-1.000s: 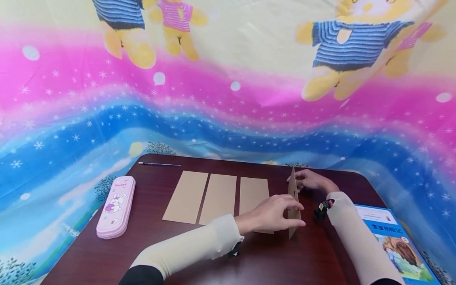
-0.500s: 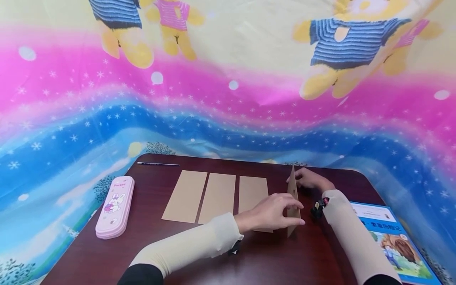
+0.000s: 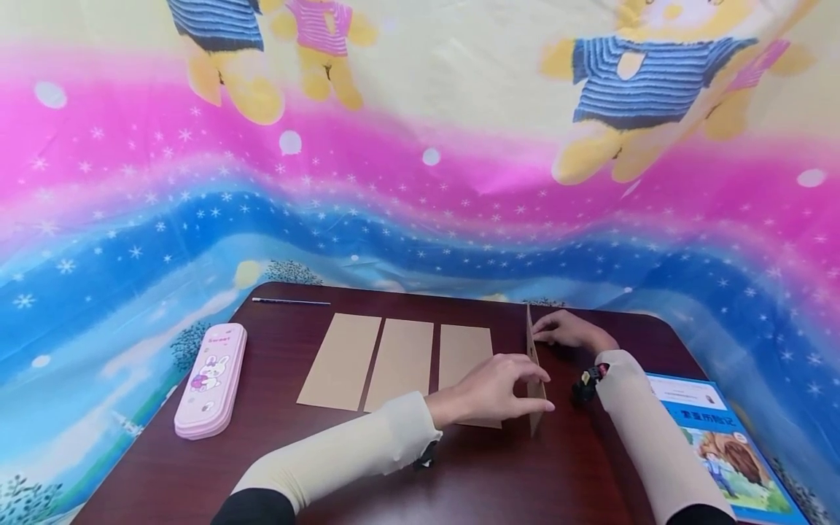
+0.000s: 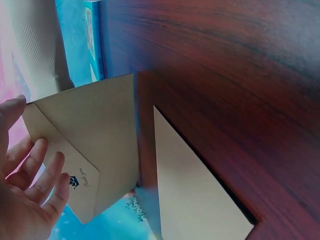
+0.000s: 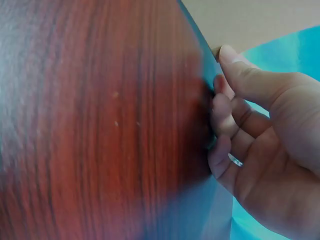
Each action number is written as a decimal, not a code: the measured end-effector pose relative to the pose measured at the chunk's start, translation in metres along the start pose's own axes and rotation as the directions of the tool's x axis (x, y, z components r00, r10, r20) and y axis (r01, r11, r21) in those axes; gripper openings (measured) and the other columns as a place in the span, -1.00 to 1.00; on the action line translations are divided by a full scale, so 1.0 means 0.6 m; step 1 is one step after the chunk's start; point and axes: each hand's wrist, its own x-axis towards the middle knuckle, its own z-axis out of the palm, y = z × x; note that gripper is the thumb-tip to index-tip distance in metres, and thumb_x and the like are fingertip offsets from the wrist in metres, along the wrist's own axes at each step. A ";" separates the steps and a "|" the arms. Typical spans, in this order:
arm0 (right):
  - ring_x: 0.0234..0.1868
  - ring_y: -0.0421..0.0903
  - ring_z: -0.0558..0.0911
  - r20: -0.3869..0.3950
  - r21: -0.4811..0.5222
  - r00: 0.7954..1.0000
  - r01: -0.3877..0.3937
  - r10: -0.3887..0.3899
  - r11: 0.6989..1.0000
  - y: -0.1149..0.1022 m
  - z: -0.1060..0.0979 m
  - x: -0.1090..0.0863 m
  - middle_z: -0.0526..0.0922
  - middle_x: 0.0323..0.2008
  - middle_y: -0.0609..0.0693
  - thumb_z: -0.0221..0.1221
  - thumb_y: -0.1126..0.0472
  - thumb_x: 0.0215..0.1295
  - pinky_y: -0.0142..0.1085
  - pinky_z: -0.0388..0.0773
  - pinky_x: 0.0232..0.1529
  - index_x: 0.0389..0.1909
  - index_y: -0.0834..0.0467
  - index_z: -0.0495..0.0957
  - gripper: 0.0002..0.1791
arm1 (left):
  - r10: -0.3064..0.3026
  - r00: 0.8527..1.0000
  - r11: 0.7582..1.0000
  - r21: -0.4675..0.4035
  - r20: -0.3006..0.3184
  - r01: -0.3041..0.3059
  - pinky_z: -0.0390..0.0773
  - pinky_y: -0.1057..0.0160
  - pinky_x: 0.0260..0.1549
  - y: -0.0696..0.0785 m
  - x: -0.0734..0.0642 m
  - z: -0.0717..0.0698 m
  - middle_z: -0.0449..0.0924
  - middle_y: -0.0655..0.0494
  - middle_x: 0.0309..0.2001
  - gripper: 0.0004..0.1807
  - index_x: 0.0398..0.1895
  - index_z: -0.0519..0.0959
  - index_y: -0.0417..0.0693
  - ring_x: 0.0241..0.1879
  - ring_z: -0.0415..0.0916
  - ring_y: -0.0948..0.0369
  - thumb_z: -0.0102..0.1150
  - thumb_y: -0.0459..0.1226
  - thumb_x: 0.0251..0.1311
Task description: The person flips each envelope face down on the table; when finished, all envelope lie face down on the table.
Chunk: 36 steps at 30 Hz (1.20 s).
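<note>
A brown kraft-paper envelope [image 3: 534, 350] stands on its long edge, upright, between both hands. Its pointed flap, with a small dark print and tiny lettering, shows in the left wrist view [image 4: 95, 145]. My left hand [image 3: 502, 390] grips its near end by the edge, thumb and fingers apart. At the far end, my right hand [image 3: 571, 329] pinches the edge between thumb and fingers, seen close in the right wrist view [image 5: 265, 120]. To the left, three plain brown envelope-sized pieces lie flat side by side: a left one [image 3: 341, 361], a middle one [image 3: 402, 361] and a right one [image 3: 462, 354], partly under my left hand.
On the dark wooden table [image 3: 485, 481], a pink pencil case [image 3: 211, 379] lies at the left. A pencil [image 3: 292, 301] rests near the back edge. A blue picture book [image 3: 728, 445] lies at the right, partly behind my right forearm. A printed cloth [image 3: 420, 219] hangs behind.
The upright envelope has shifted slightly left, its far end most, and stands more edge-on. My left hand has moved a little left with it. Both hands keep their hold.
</note>
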 end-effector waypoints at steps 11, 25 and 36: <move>-0.23 -0.08 0.76 -0.022 0.107 0.999 -0.036 0.038 0.994 0.012 -0.013 -0.012 0.79 -0.17 0.08 0.24 0.10 0.46 -0.20 0.64 -0.22 0.02 0.19 0.70 -0.72 | -0.034 0.999 0.998 -0.048 -0.011 0.034 0.50 0.55 0.02 -0.017 -0.014 -0.009 0.77 0.25 -0.02 -0.57 0.11 0.73 0.10 -0.03 0.62 0.45 0.32 0.09 0.31; -0.15 0.03 0.76 -0.081 0.125 0.997 0.002 0.009 0.992 0.001 -0.038 -0.033 0.76 -0.10 0.22 0.19 0.14 0.50 -0.07 0.69 -0.10 0.11 0.25 0.67 -0.67 | -0.115 0.993 0.990 -0.077 -0.003 0.115 0.51 0.62 -0.11 -0.019 -0.025 0.004 0.79 0.32 -0.01 -0.56 0.08 0.76 0.14 -0.02 0.68 0.47 0.46 0.06 0.16; -0.09 0.06 0.73 -0.129 0.078 0.992 0.013 -0.003 0.997 0.000 -0.072 -0.044 0.75 -0.07 0.17 0.17 0.13 0.52 -0.10 0.68 -0.11 0.13 0.22 0.67 -0.67 | -0.223 0.973 0.962 -0.147 0.061 0.230 0.49 0.64 -0.27 -0.013 -0.021 0.019 0.77 0.26 0.05 -0.50 0.17 0.71 0.09 -0.16 0.71 0.49 0.49 -0.03 0.17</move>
